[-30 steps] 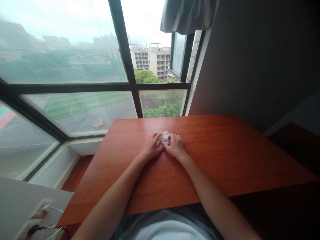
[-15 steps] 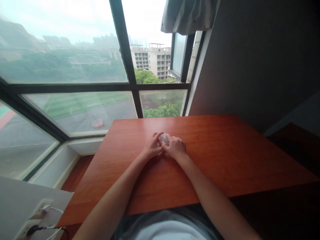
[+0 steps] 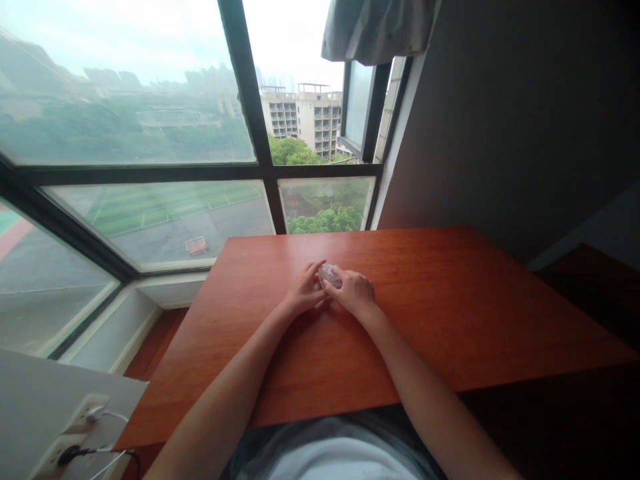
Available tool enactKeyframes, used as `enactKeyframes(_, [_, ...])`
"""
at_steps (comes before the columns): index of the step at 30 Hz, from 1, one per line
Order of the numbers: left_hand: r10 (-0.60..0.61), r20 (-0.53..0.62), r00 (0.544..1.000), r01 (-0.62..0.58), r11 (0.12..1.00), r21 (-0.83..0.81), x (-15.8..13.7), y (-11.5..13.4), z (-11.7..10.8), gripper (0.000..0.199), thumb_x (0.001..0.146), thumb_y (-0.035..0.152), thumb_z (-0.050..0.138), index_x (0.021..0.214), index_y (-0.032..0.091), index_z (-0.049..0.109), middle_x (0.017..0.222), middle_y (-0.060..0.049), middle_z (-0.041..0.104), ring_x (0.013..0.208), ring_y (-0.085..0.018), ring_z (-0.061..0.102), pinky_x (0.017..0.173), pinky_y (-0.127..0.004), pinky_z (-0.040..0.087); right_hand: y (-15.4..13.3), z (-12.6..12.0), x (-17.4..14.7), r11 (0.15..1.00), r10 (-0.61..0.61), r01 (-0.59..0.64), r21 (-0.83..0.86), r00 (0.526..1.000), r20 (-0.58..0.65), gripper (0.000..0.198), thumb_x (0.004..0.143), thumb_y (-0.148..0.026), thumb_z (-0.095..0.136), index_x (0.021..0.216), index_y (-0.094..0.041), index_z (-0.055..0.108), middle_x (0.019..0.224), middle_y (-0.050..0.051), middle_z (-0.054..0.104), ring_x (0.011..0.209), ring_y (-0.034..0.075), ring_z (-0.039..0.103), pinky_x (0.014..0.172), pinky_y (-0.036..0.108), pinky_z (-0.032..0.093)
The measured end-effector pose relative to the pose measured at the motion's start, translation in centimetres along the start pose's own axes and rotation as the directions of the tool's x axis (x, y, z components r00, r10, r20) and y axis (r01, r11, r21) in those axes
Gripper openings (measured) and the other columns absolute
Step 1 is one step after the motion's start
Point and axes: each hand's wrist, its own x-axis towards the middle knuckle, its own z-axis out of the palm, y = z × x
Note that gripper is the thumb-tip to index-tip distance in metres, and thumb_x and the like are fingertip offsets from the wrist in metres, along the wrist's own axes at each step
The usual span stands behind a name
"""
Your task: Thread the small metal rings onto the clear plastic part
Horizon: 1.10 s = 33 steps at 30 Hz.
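Right grip (image 3: 357,291) on plastic (image 3: 330,274), window (image 3: 270,173) beyond

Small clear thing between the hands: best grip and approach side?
Probably its opposite side edges, from left and right: the small clear thing sits between the left hand and right hand, its middle visible. Its outline is partly hidden, so exact edges are unclear.

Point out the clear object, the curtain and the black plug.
Clear object (image 3: 331,275): head view, its exposed middle.
Curtain (image 3: 377,32): head view, middle of its folds.
Black plug (image 3: 68,455): head view, its body.
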Motion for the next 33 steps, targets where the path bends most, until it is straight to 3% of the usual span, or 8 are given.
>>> enactKeyframes(8, [-0.017, 0.019, 1.000, 0.016, 1.000, 0.010, 0.0, 0.0, -0.2, 0.073, 0.072, 0.029, 0.072, 0.140, 0.018, 0.046, 0.127, -0.012, 0.055, 0.105, -0.024, 0.062, 0.095, -0.036, 0.051, 0.5, 0.2, 0.2, 0.999, 0.004, -0.004, 0.040, 1.000, -0.005, 0.055, 0.089, -0.062, 0.044, 0.132, -0.032, 0.060, 0.107, 0.007, 0.074, 0.094, 0.024, 0.069, 0.079, 0.032, 0.050])
enactKeyframes(14, [-0.005, 0.024, 1.000, 0.004, 1.000, 0.029, -0.3, -1.0, -0.4, 0.090, 0.069, 0.032, 0.078, 0.148, 0.022, 0.036, 0.130, -0.012, 0.056, 0.115, -0.027, 0.058, 0.100, -0.041, 0.047, 2.0, 0.5, 0.9, 0.976, 0.022, -0.028, 0.217, 0.999, 0.030, 0.051, 0.091, -0.060, 0.042, 0.132, -0.034, 0.061, 0.111, 0.004, 0.073, 0.101, 0.022, 0.068, 0.082, 0.028, 0.049])
enactKeyframes(17, [-0.021, 0.042, 0.999, 0.017, 0.995, 0.099, -0.3, -0.9, -0.4, 0.089, 0.070, 0.033, 0.077, 0.148, 0.021, 0.036, 0.130, -0.014, 0.057, 0.118, -0.030, 0.056, 0.102, -0.044, 0.045, 2.9, 0.7, 1.4, 0.960, 0.088, -0.088, 0.266, 0.996, 0.010, 0.048, 0.094, -0.055, 0.041, 0.132, -0.031, 0.059, 0.113, 0.004, 0.072, 0.102, 0.021, 0.067, 0.083, 0.027, 0.048])
enactKeyframes(23, [-0.035, 0.106, 0.994, 0.010, 0.973, 0.231, -0.3, -0.4, -0.4, 0.082, 0.073, 0.034, 0.073, 0.146, 0.020, 0.039, 0.135, -0.013, 0.055, 0.124, -0.032, 0.052, 0.107, -0.049, 0.041, 4.8, 0.6, 1.7, 0.963, 0.262, -0.254, 0.089, 0.961, -0.086, 0.055, 0.089, -0.044, 0.052, 0.139, -0.022, 0.050, 0.126, 0.012, 0.062, 0.114, 0.026, 0.056, 0.091, 0.033, 0.044])
enactKeyframes(27, [-0.040, 0.109, 0.993, 0.011, 0.967, 0.255, -0.3, -0.3, -0.4, 0.080, 0.073, 0.034, 0.072, 0.145, 0.019, 0.040, 0.134, -0.014, 0.055, 0.124, -0.033, 0.052, 0.107, -0.049, 0.041, 5.1, 0.5, 1.3, 0.962, 0.268, -0.271, -0.028, 0.961, -0.060, 0.053, 0.087, -0.036, 0.055, 0.137, -0.021, 0.052, 0.122, 0.015, 0.061, 0.115, 0.029, 0.051, 0.093, 0.037, 0.040])
enactKeyframes(33, [-0.039, 0.112, 0.993, 0.006, 0.960, 0.280, -0.4, -0.2, -0.3, 0.079, 0.076, 0.035, 0.070, 0.146, 0.018, 0.039, 0.133, -0.014, 0.055, 0.124, -0.032, 0.051, 0.107, -0.048, 0.041, 4.5, 0.6, 1.0, 0.957, 0.280, -0.283, -0.058, 0.958, -0.061, 0.047, 0.089, -0.040, 0.052, 0.131, -0.021, 0.056, 0.119, 0.015, 0.060, 0.113, 0.030, 0.050, 0.090, 0.039, 0.040])
